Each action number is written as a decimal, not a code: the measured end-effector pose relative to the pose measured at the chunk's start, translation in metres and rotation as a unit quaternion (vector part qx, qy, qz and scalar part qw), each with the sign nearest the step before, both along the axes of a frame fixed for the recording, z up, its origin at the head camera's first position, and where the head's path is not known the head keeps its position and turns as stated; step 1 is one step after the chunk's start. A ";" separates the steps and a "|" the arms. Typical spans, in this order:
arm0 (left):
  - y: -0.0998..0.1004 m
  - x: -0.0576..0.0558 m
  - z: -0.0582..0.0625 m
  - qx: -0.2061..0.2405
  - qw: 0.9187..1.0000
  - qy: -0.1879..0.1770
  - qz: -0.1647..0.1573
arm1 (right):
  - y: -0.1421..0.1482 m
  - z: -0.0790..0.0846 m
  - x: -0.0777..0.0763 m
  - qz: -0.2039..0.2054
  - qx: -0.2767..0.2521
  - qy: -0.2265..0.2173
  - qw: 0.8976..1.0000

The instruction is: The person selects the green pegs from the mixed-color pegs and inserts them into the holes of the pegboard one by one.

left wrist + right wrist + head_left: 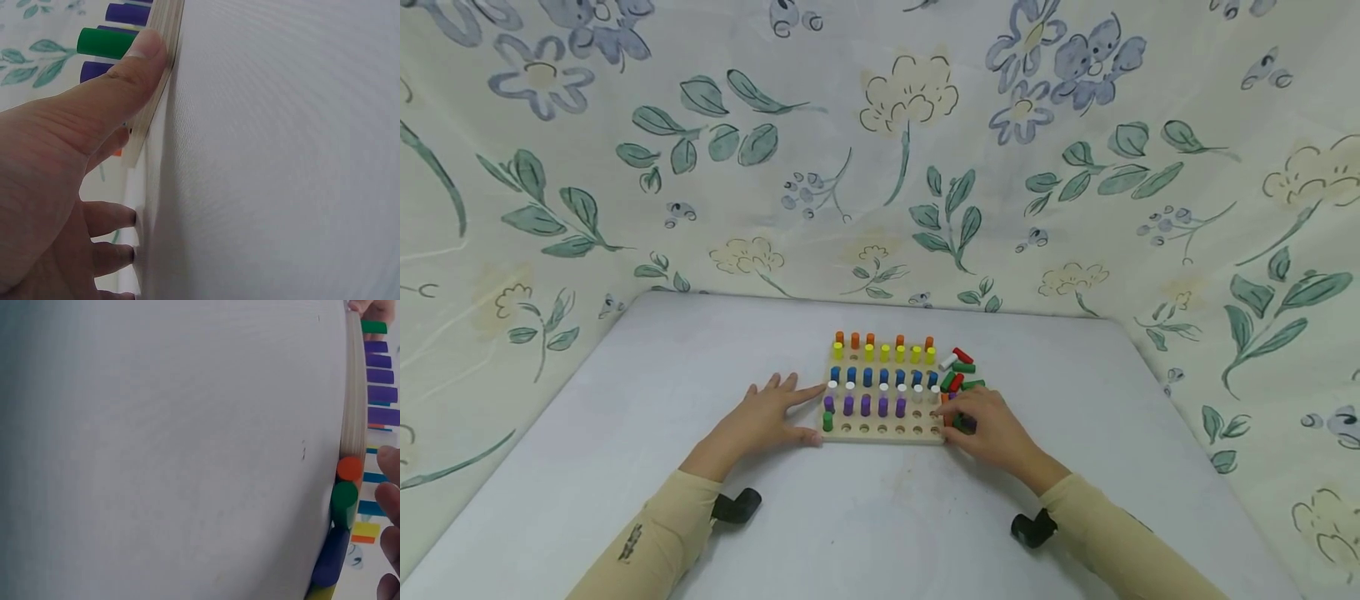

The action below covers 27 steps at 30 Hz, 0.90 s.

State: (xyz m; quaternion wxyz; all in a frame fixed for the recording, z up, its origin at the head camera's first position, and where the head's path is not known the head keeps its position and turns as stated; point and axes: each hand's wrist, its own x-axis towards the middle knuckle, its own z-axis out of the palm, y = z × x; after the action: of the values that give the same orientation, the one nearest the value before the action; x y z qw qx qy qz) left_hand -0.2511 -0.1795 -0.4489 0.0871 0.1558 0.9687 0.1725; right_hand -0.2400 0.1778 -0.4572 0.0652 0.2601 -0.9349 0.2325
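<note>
A wooden pegboard (883, 440) lies on the table with rows of orange, yellow, blue, white and purple pegs standing in it. One green peg (827, 422) stands at the front left corner, and bare holes run along the front row. My left hand (760, 421) touches the board's left side, its thumb on the front corner and fingers spread. Over the loose pegs at the board's right side is my right hand (988, 423), fingers bent loosely. An orange peg (350, 469) and a green peg (344, 497) lie below its fingertips; no peg shows between them.
Further loose pegs lie right of the board, among them a white peg (949, 362) and a red peg (962, 356). A white cloth-covered table (865, 533) extends around the board. Floral fabric (850, 167) rises behind and at the sides.
</note>
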 end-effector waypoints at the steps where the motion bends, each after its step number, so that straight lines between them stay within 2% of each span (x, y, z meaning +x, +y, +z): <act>1: 0.000 0.000 0.000 0.000 1.000 0.000 0.000 | 0.001 0.000 0.000 0.001 -0.001 0.000 1.000; 12: -0.001 0.001 0.000 0.000 1.000 0.006 -0.002 | 0.010 0.000 0.002 -0.018 0.010 -0.008 1.000; 27: 0.001 0.002 0.003 0.000 1.000 0.005 -0.004 | 0.017 -0.003 0.001 -0.013 0.030 -0.026 0.999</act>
State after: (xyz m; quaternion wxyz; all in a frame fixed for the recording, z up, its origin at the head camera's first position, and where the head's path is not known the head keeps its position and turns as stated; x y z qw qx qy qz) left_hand -0.2489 -0.1788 -0.4458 0.0832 0.1605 0.9685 0.1710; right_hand -0.2390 0.1944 -0.4601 0.0361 0.2440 -0.9461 0.2100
